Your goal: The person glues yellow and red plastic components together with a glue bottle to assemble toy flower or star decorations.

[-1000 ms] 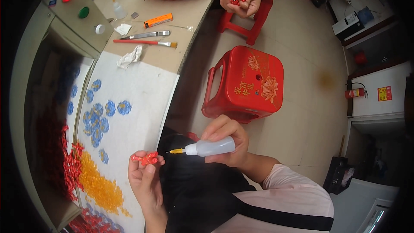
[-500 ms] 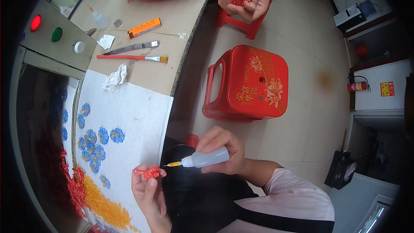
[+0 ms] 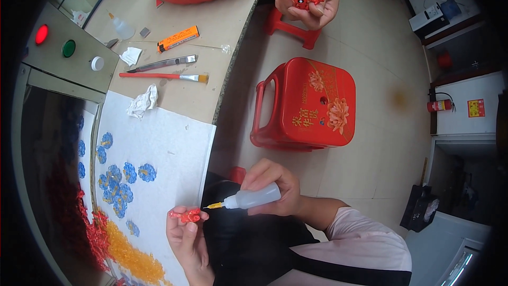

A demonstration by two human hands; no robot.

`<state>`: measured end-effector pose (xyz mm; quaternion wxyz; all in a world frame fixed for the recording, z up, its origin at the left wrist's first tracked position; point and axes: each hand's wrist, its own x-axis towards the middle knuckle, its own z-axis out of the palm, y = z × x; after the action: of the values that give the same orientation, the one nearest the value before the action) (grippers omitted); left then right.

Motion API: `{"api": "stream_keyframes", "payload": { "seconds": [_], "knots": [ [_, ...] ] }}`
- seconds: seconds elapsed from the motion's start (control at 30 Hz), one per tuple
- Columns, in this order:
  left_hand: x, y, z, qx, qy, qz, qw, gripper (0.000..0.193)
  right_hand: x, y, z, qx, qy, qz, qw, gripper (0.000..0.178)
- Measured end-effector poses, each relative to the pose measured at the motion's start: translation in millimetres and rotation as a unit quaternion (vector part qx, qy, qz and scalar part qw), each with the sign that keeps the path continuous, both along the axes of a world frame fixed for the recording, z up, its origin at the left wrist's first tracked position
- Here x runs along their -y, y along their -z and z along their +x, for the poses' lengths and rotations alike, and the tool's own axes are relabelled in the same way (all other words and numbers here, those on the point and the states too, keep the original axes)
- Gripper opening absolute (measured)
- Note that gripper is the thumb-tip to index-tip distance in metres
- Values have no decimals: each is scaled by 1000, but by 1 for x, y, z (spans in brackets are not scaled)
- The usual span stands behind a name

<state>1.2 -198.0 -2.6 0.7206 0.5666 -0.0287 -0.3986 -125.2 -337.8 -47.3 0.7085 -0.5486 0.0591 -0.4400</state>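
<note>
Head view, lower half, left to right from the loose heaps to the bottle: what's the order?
Heap of small red pieces → heap of small amber-yellow pieces → small glossy red knobbly piece in the left grip → translucent white squeeze bottle with yellow needle tip in the right grip.

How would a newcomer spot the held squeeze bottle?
Find the flower-printed red stool; below it in the picture, the right hand holds a translucent bottle. Its yellow nozzle points left, toward the red piece in the left hand. Unlike the similar bottle on the table, it's held.
</note>
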Motion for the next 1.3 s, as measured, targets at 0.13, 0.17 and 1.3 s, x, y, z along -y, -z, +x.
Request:
{"api": "stream_keyframes", "payload": {
  "seconds": [0.13, 0.17, 1.3],
  "knots": [
    [0, -1, -2, -3, 3, -7, 1000, 31, -2, -1, -2, 0, 6, -5, 1000, 36],
    [-2, 0, -1, -2, 4, -10, 1000, 31, -3, -2, -3, 2, 7, -7, 1000, 36],
    [-157, -24, -31, -47, 0, -193, 980, 33, -126, -77, -7, 17, -30, -327, 944, 41]
  ]
}}
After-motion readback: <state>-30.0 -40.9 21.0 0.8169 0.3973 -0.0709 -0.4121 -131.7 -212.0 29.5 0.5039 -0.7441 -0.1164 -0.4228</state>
